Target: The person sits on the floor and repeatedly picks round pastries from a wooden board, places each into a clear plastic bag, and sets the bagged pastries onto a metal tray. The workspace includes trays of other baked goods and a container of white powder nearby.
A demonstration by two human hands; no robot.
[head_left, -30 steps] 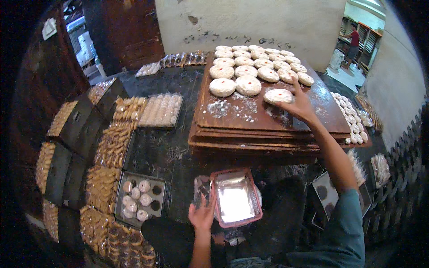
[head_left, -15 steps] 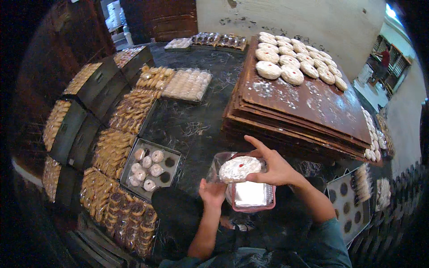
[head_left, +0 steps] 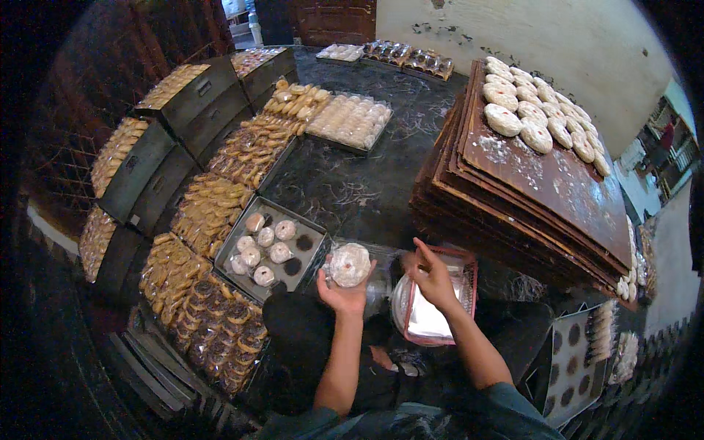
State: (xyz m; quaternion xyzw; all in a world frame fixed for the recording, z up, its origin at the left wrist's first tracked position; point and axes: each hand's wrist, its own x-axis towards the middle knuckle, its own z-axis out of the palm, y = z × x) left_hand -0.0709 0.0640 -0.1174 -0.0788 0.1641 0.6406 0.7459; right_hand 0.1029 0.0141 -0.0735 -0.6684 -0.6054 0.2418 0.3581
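A round, white-powdered pastry point(head_left: 350, 265) with a faint reddish spot lies in clear plastic film on my left hand point(head_left: 343, 295). That hand is palm up, its fingers and thumb curled about the pastry's edge. To the right, my right hand point(head_left: 431, 277) hovers over a pink plastic basket point(head_left: 473, 282). Its index finger points out and the thumb stands apart, slightly blurred; I see nothing held in it. White sheets point(head_left: 427, 321) lie in the basket, partly covered by this hand. Loose clear plastic point(head_left: 378, 282) shows between the pastry and the basket.
A metal tray point(head_left: 306, 276) with several wrapped pastries sits left of my hands. Trays of packed cookies point(head_left: 205, 213) line the left side. Stacked brown boards point(head_left: 528, 198) rise at right, bearing powdered pastries point(head_left: 535, 136). Another tray point(head_left: 568, 367) lies at lower right.
The pastry has moved left, away from the basket, with my left hand. My right hand has let go of it and moved over the basket. The view has shifted.
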